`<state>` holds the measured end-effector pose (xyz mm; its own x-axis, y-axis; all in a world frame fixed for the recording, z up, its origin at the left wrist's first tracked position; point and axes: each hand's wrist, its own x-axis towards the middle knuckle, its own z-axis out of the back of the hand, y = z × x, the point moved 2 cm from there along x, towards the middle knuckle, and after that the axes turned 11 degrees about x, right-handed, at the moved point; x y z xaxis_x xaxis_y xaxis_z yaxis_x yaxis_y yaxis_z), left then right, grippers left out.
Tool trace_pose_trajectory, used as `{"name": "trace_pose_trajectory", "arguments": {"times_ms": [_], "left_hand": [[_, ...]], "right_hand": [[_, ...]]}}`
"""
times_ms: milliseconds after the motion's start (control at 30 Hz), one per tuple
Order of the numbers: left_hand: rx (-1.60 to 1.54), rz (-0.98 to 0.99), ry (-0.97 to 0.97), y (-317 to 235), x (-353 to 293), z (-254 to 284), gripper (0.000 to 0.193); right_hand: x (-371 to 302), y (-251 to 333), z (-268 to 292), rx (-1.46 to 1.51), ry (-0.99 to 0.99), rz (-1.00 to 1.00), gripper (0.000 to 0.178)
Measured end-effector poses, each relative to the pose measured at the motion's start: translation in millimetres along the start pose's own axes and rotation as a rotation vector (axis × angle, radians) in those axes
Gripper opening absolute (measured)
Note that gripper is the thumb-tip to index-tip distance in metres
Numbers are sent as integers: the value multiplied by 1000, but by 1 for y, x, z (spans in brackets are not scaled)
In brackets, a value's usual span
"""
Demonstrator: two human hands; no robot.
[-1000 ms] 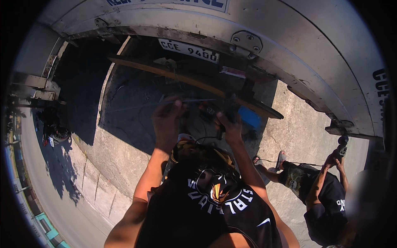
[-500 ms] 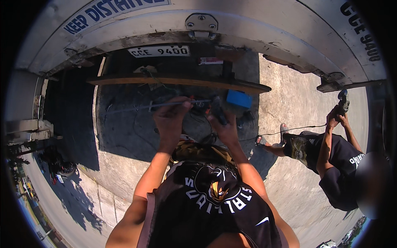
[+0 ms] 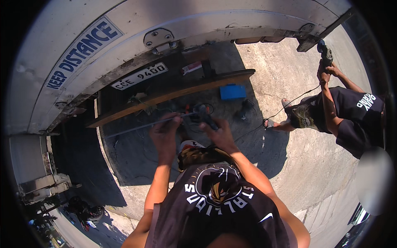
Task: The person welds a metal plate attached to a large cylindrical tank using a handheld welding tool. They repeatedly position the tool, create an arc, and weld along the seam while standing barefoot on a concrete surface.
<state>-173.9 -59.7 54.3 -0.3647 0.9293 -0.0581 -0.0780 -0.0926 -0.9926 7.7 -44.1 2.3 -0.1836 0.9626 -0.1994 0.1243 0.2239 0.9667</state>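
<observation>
Fingers closed, my left hand [image 3: 164, 138] grips a long, thin metal rod [image 3: 134, 129]. One end of the rod points out to the left; the other reaches toward a dark-handled tool [image 3: 210, 120] with a rounded head. My right hand [image 3: 223, 136] is wrapped around that tool's handle. Rod and tool head meet or overlap in view; I cannot tell if they touch. Both hands are on the near side of a long beam [image 3: 178, 90] under the truck's rear. Beyond them, on the shaded ground, is a partly hidden orange and black object [image 3: 190, 108].
A blue box [image 3: 233, 92] sits right of my hands, near a dark object [image 3: 246, 108] on the ground. Overhead juts the truck's pale rear body [image 3: 198, 31]. At right, a co-worker [image 3: 347, 111] holds a corded angle grinder [image 3: 326, 53]. A motorcycle [image 3: 89, 211] stands lower left.
The view has turned, so the truck and beam now slant. Both my hands keep hold of the rod and the tool. The co-worker still holds the grinder.
</observation>
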Motion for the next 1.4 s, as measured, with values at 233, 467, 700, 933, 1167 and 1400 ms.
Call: {"name": "trace_pose_trajectory", "arguments": {"times_ms": [233, 467, 700, 933, 1167, 1400], "left_hand": [[-59, 61, 313, 13, 35, -13, 17], [-51, 118, 849, 32, 64, -22, 14], [-37, 116, 1356, 33, 93, -17, 14], [-82, 440, 1623, 43, 110, -43, 15], [147, 538, 1696, 43, 136, -44, 29], [459, 291, 2032, 29, 133, 7, 61]], "right_hand": [[-12, 1, 17, -66, -57, 62, 51], [-63, -43, -5, -64, -572, -185, 42], [-98, -51, -92, 193, -796, -59, 30], [-108, -70, -163, 422, -852, 245, 83], [-69, -93, -188, 497, -997, 225, 65], [-17, -61, -208, 104, -1090, 298, 46]]}}
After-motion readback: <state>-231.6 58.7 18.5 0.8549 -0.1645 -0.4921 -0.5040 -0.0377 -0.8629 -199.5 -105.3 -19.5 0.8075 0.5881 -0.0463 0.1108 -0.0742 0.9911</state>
